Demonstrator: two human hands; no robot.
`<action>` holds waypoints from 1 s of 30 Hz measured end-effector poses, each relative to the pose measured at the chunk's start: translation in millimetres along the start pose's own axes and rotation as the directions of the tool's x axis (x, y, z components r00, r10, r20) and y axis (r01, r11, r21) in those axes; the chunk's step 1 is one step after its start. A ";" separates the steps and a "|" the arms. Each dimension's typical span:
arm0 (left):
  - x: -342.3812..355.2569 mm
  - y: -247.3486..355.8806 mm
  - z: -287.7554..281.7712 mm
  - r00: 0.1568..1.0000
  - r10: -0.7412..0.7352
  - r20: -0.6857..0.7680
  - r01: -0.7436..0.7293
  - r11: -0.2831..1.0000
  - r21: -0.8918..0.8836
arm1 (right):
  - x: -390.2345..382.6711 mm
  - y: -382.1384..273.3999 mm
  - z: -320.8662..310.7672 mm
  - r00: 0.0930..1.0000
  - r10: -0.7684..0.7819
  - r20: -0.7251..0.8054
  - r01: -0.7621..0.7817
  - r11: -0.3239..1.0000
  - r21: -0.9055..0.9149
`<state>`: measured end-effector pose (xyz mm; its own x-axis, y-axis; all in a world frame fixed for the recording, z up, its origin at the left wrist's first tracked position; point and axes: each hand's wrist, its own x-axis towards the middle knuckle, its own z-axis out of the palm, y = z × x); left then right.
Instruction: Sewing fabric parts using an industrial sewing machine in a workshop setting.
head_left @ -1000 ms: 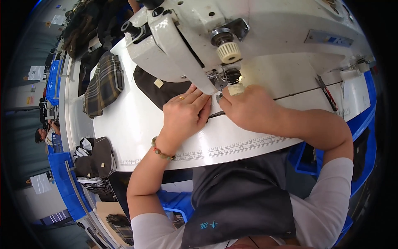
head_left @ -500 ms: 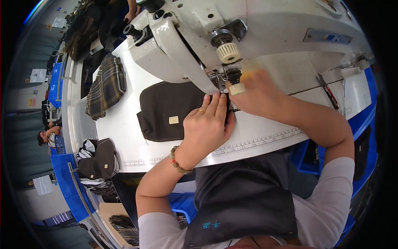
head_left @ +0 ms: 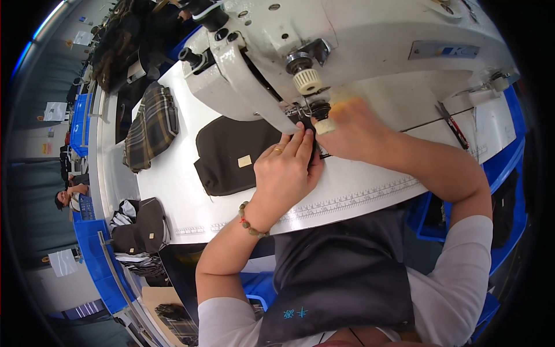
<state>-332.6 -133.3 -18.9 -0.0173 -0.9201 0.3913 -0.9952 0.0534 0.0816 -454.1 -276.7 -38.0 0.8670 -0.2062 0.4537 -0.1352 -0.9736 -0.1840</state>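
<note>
A dark brown fabric piece (head_left: pixel 222 147) bearing a small pale yellow label (head_left: pixel 244 161) lies on the white sewing table, its right edge at the foot of the sewing machine (head_left: pixel 370 52). Stretched fingers of my left hand (head_left: pixel 284 169) press flat on that edge, close to the presser foot (head_left: pixel 300 110); the thumb rests lower, by the border. Just right of the needle area is my right hand (head_left: pixel 355 133). Its fingertips are partly behind the cream knob (head_left: pixel 325 125) and blurred, so what they hold, if anything, is hidden.
Scissors (head_left: pixel 452 125) lie at the table's right. Folded plaid fabric (head_left: pixel 151 127) sits at the far left, with more dark pieces (head_left: pixel 139 228) stacked by the left edge. A printed ruler strip (head_left: pixel 347 202) runs along the front. Blue bins (head_left: pixel 430 220) flank the table; another person is far left.
The view has shifted slightly. My left fingers lie a little nearer the presser foot, still on the brown fabric; my right hand stays beside the needle area.
</note>
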 end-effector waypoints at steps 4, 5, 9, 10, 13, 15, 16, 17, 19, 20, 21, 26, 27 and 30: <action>-10.2 -0.6 -4.2 1.000 -0.015 -0.019 0.015 1.000 0.011 | 6.1 -2.6 -0.6 0.987 0.138 0.087 -0.142 0.989 0.047; -14.3 0.9 -6.3 1.000 -0.020 -0.006 0.020 1.000 0.023 | 6.9 -1.9 -2.1 0.987 0.134 0.085 -0.138 0.990 0.039; -39.1 6.1 -20.3 0.996 -0.083 -0.013 0.083 0.996 -0.032 | 9.2 -0.4 -7.4 0.963 0.251 0.099 -0.268 0.931 0.246; -45.3 11.6 -23.9 0.992 -0.120 -0.047 0.116 0.990 -0.079 | 8.2 0.1 -10.4 0.940 0.282 0.194 -0.339 0.847 0.410; -59.9 29.8 -24.9 0.974 -0.083 -0.213 0.043 0.982 -0.183 | 7.5 -38.2 -39.2 0.720 0.320 0.616 -0.692 0.264 0.671; -67.8 50.2 -27.3 0.978 -0.014 -0.207 -0.040 0.967 -0.253 | -17.3 -46.9 -29.1 0.906 0.205 0.371 -0.424 0.465 0.777; -70.1 56.6 -27.6 0.982 0.028 -0.189 -0.080 0.959 -0.273 | -28.8 -51.4 -26.7 0.911 0.191 0.366 -0.411 0.492 0.767; -72.6 61.3 -29.5 0.982 0.075 -0.174 -0.125 0.947 -0.297 | -40.5 -54.6 -28.2 0.914 0.181 0.363 -0.402 0.520 0.753; -81.1 62.0 -36.4 0.985 0.113 -0.127 -0.149 0.935 -0.322 | -74.1 -53.7 -41.3 0.932 0.240 0.273 -0.359 0.494 0.792; -87.6 57.9 -36.6 0.986 0.095 -0.135 -0.134 0.940 -0.313 | -92.0 -51.2 -60.3 0.912 0.315 0.261 -0.382 0.427 0.820; -94.1 51.7 -37.6 0.987 0.071 -0.142 -0.111 0.949 -0.294 | -111.8 -47.7 -84.4 0.892 0.371 0.259 -0.415 0.441 0.796; -113.8 23.9 -22.4 0.992 -0.069 -0.101 0.048 0.978 -0.201 | -284.6 -31.4 -199.9 0.426 0.904 0.037 -0.579 0.241 0.779; -113.0 25.8 -18.8 0.993 -0.050 -0.104 0.026 0.975 -0.222 | -329.5 -35.3 -219.8 0.316 0.945 -0.088 -0.474 0.238 0.848; -108.0 32.0 -16.6 0.993 -0.034 -0.109 0.016 0.986 -0.167 | -460.0 -55.3 -265.7 0.056 0.979 -0.194 -0.402 0.200 0.894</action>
<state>-361.0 -25.8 -43.4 0.0273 -0.8735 0.4860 -0.9655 0.1030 0.2393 -972.9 -154.1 -4.8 -0.1773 -0.9840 0.0148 0.0531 -0.0246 -0.9983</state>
